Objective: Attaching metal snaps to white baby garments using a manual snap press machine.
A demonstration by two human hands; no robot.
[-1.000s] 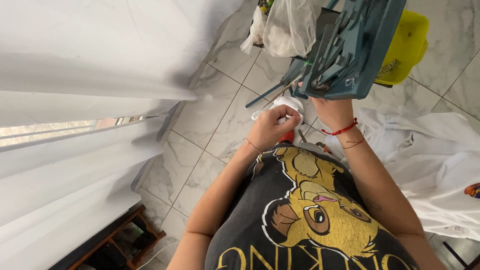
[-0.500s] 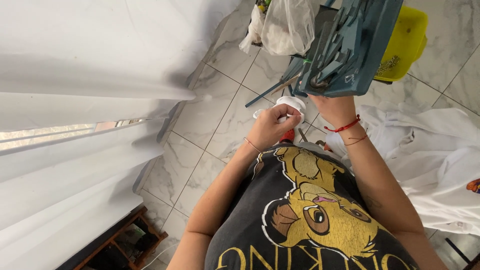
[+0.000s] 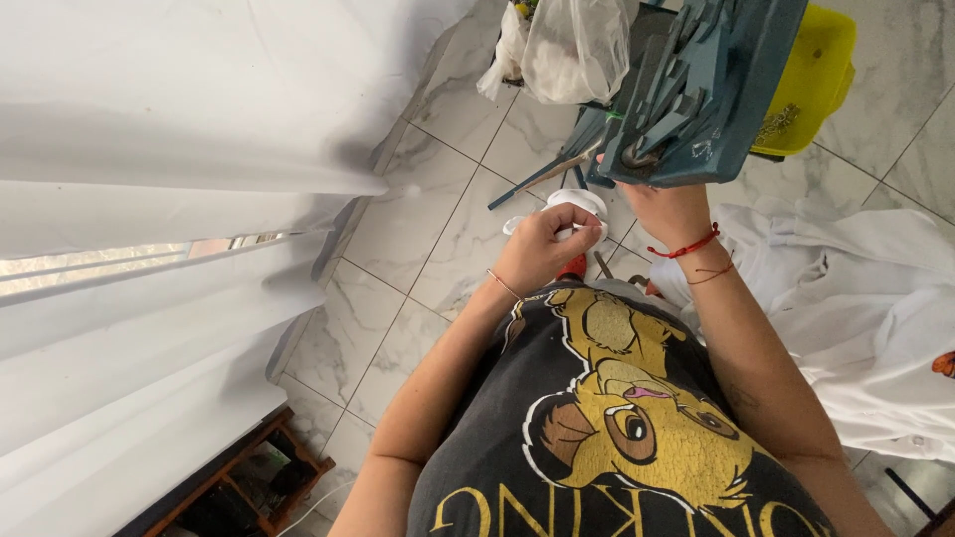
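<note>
Here, left hand (image 3: 542, 249): curled shut, pinching a white cloth wad (image 3: 575, 204).
Right hand (image 3: 668, 204): gripping the underside of a blue-grey tool tray (image 3: 711, 85), held up.
Wad: just below the tray, above the marble floor (image 3: 438, 239).

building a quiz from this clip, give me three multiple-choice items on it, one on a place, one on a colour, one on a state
1. Where is the yellow bin?
A. behind the teal metal piece
B. by the curtain
C. on the white cloth

2. What colour is the cord on the right wrist?
A. blue
B. red
C. green

3. How is the left hand?
A. flat and open
B. out of sight
C. closed on a small white item

Answers:
1 A, the bin shows past the teal metal piece that the right hand supports.
2 B, the wrist cord is red.
3 C, its fingers curl around the small white item.
</note>
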